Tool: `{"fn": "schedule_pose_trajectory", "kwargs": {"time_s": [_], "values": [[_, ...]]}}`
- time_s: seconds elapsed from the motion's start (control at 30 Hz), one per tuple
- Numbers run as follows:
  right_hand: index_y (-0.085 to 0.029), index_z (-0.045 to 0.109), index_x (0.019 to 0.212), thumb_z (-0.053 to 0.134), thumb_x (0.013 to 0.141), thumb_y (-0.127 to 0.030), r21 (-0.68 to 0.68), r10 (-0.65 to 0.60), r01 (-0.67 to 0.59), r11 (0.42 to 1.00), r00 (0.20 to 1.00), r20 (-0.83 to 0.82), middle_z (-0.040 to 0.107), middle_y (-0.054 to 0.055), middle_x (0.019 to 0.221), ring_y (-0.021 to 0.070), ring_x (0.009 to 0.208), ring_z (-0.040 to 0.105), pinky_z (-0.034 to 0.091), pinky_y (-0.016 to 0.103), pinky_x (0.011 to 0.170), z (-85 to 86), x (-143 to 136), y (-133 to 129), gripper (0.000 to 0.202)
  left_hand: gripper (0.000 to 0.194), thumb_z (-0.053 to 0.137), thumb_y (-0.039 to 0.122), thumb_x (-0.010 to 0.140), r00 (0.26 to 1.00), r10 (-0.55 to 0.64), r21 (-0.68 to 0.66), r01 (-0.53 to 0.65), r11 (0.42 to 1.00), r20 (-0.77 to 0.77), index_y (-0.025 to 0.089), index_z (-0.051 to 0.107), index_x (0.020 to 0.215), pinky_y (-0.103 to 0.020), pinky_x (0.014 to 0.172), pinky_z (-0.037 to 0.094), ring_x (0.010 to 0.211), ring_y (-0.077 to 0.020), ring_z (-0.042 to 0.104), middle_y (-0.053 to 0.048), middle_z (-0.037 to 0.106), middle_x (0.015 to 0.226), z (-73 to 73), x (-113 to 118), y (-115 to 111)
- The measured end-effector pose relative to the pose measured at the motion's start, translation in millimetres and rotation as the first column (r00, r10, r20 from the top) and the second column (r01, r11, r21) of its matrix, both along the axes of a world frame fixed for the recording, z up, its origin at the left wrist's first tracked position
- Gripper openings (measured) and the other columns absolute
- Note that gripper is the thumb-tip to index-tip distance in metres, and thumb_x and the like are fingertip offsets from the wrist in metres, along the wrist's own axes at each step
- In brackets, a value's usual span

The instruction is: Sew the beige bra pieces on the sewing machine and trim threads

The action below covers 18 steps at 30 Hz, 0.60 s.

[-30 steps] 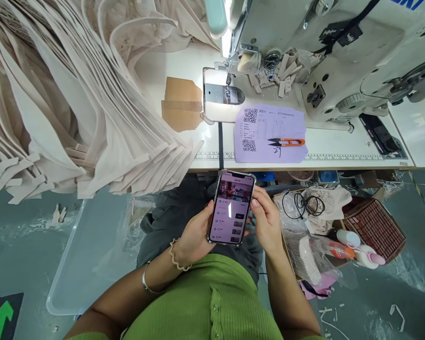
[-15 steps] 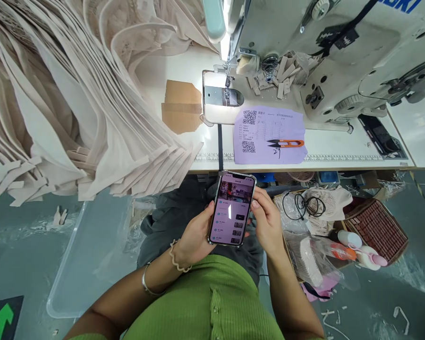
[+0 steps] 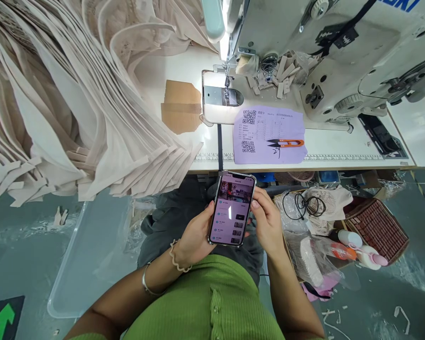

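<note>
Our left hand is clamped on the phone, thumb at its left edge. Our right hand is clamped on the opposite edge, with fingertips showing behind it. With the phone gripped from 2 sides, its screen faces up towards us, and the hold looks steady. It sits on the near side of the sewing machine, just off the front edge of the surface and above our lap.

In front of the sewing machine lies a purple sheet, printed side up so that its 2 square codes show. Orange-handled snips rest across it, tips to the left, perhaps left there as a weight or to be within reach. Just left of the sewing machine's needle area, the cardboard piece lies flat; we cannot tell why.

Farther left of the sewing machine, pale fabric pieces hang over the front edge in overlapping layers, probably bunched to keep them in order. Below and to the right of the sewing machine, a coiled black cord rests on bagged odds and ends.
</note>
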State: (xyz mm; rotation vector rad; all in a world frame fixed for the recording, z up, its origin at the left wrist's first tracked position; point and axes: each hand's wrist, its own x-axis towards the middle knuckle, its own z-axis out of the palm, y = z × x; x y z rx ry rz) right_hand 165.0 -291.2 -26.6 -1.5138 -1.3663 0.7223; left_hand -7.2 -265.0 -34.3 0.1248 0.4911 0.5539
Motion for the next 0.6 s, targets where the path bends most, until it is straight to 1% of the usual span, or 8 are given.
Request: {"fn": "schedule_pose_trajectory", "kwargs": {"time_s": [0.1,0.23,0.4,0.6], "values": [[-0.025,0.072,0.106,0.046,0.101,-0.037,-0.007,-0.001,0.001,1.0,1.0,0.004,0.067,0.008,0.12,0.0231,0.115,0.059,0.049,0.04,0.096,1.0,-0.7,0.4,0.028,0.053,0.033,0.046,0.105,1.0,0.003,-0.007,-0.003,1.0,0.009,0.016,0.054,0.143,-0.051,0.111,0.044,0.123,-0.0301,0.062,-0.015,0.069,0.127,-0.7,0.2,-0.3],[-0.026,0.072,0.109,0.047,0.101,-0.035,0.001,0.012,-0.012,1.0,1.0,0.001,0.067,0.007,0.121,0.0227,0.115,0.059,0.047,0.041,0.097,1.3,-0.4,0.0,0.028,0.052,0.036,0.046,0.104,1.0,0.004,-0.005,-0.004,1.0,0.018,0.016,0.055,0.142,-0.051,0.111,0.044,0.122,-0.0305,0.063,-0.015,0.069,0.127,-1.6,0.1,-0.8],[-0.028,0.071,0.112,0.046,0.102,-0.033,0.005,0.023,-0.023,1.0,1.0,0.004,0.066,0.007,0.123,0.0224,0.115,0.058,0.047,0.041,0.097,1.2,0.2,-0.6,0.028,0.052,0.034,0.046,0.104,1.0,0.0,-0.005,0.0,1.0,-0.007,0.016,0.058,0.139,-0.051,0.109,0.044,0.12,-0.0307,0.064,-0.015,0.07,0.125,-0.8,0.1,-0.5],[-0.027,0.071,0.112,0.046,0.101,-0.033,0.002,0.02,-0.02,1.0,1.0,0.007,0.067,0.007,0.123,0.0231,0.115,0.058,0.047,0.042,0.098,0.5,0.0,-0.3,0.028,0.052,0.039,0.047,0.103,1.0,-0.006,-0.011,0.006,1.0,0.004,0.018,0.055,0.142,-0.052,0.109,0.045,0.12,-0.0313,0.064,-0.015,0.07,0.125,-0.5,0.1,-0.2]]}}
